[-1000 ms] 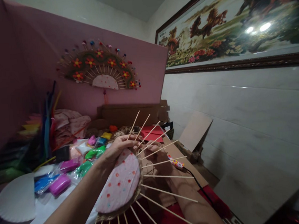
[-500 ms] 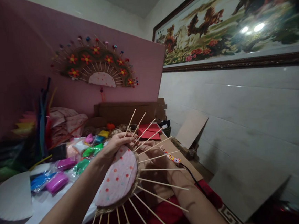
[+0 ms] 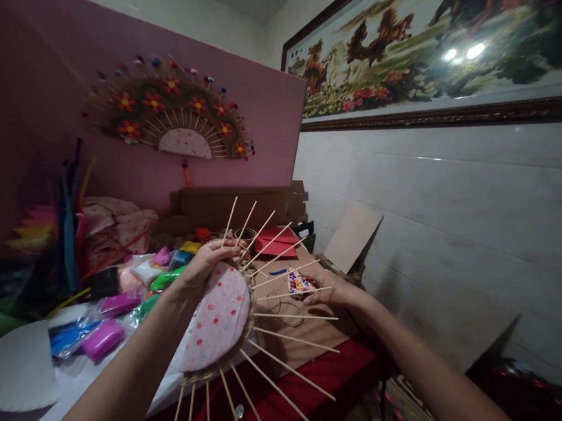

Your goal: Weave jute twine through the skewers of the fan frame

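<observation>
A half-round piece (image 3: 216,319), covered in pale pink fabric with red dots, has a braided cord edge and several thin wooden sticks (image 3: 289,317) fanning outward. My left hand (image 3: 216,254) is closed on its upper end, fingers at the cord and sticks. Beyond the sticks, my right hand (image 3: 323,288) grips a patterned white, purple and yellow object (image 3: 297,282), which looks like a glue gun with a black cable. Loose thin cord (image 3: 286,310) lies on the brown board (image 3: 299,348) behind the sticks.
Bags of coloured clay (image 3: 104,339) and a white half-disc (image 3: 18,370) lie at left. A red paper piece (image 3: 276,242) and a short blue stick (image 3: 278,272) are on the board. A finished floral fan (image 3: 182,127) hangs on the pink panel. Red cloth (image 3: 323,379) covers the front edge.
My right hand has moved right, away from the fan's corded edge, and now holds the patterned object. The fan piece and my left hand have shifted slightly left in view.
</observation>
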`<state>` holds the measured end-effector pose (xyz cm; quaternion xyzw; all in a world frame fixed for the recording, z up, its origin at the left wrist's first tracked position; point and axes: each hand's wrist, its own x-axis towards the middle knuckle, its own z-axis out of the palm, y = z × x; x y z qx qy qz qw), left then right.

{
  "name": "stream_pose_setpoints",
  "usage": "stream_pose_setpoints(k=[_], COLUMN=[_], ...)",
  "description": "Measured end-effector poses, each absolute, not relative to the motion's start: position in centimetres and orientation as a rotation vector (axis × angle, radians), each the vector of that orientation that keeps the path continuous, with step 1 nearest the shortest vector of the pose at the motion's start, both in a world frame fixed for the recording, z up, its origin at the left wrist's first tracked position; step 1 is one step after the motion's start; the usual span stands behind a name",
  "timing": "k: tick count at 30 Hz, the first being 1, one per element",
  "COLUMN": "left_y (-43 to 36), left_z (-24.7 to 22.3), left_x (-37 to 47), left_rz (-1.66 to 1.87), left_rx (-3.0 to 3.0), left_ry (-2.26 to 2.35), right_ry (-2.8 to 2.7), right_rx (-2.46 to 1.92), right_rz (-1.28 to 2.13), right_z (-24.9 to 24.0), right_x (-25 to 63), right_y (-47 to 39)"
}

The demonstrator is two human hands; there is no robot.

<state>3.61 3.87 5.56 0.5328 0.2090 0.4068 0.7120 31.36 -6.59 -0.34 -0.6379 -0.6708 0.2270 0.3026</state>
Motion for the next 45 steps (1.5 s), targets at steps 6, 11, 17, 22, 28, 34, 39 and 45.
stream_pose_setpoints(k=[6,11,17,22,28,34,39,45], left_y=[3.8,3.6,3.7,3.7,2.9,1.4,0.5,0.6], left_z=[5.4,5.6,5.3,4.8,4.6,4.7,5.3,5.3], left_x=[3.6,3.8,3.8,4.2,4.7,5.4,5.8,5.7], left_rz=[0.903,0.915,0.901,0.885,0.836,0.804,0.791,0.804], left_rx=[1.178,1.177,1.167,1.192,1.303,1.355,1.405,1.359], left_ry=[0.467,0.481,0.495,0.509,0.527,0.526,0.565,0.581], right_ry=[-1.613,-1.418,-1.110,-0.898,-0.999,-1.175,-1.206,-1.236], right_rx=[-1.639,-1.567,-1.414,-1.144,-1.021,-1.100,-1.142,-1.179], right_rz=[0.766,0.897,0.918,0.747,1.129,1.257,1.273,1.315], right_z=[-1.9,-1.8,-1.2,2.8,8.0,7.8,7.6,7.9], right_x=[31.2,32.3,33.4,32.0,26.8,23.2,22.7,22.8], right_y=[-6.5,-7.1,-8.6,-11.2,-15.2,-13.6,-12.3,-12.9])
